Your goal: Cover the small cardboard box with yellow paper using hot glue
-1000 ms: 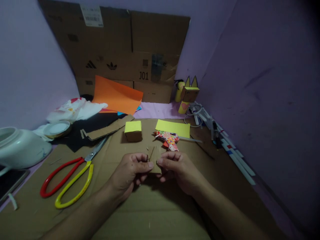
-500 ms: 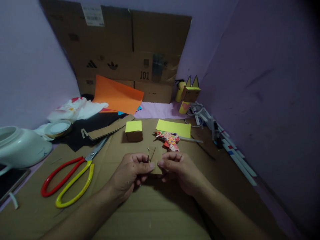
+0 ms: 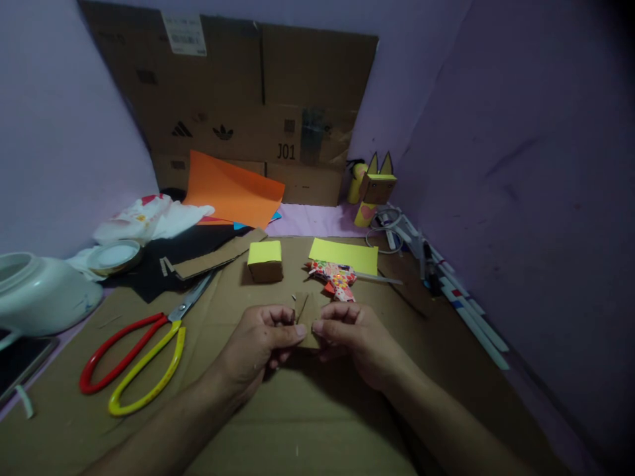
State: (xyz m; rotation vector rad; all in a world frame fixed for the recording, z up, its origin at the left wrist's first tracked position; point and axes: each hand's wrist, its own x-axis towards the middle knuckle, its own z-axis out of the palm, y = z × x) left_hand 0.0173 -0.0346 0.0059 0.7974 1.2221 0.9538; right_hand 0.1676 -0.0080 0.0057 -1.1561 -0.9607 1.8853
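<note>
The small cardboard piece (image 3: 309,336) at lower centre is matt brown, like the large cardboard panel (image 3: 223,86) above, where a strip of tape (image 3: 311,135) shines faintly. At left, the scissors (image 3: 179,311) have smooth metal blades and glossy, plastic-looking handles. The white pot (image 3: 49,297) at the left edge resembles glazed ceramic; the orange sheet (image 3: 233,188) at upper centre looks like smooth, matt paper.

Craft corner: scissors (image 3: 181,311), glue gun (image 3: 340,277), orange paper (image 3: 232,190).
</note>
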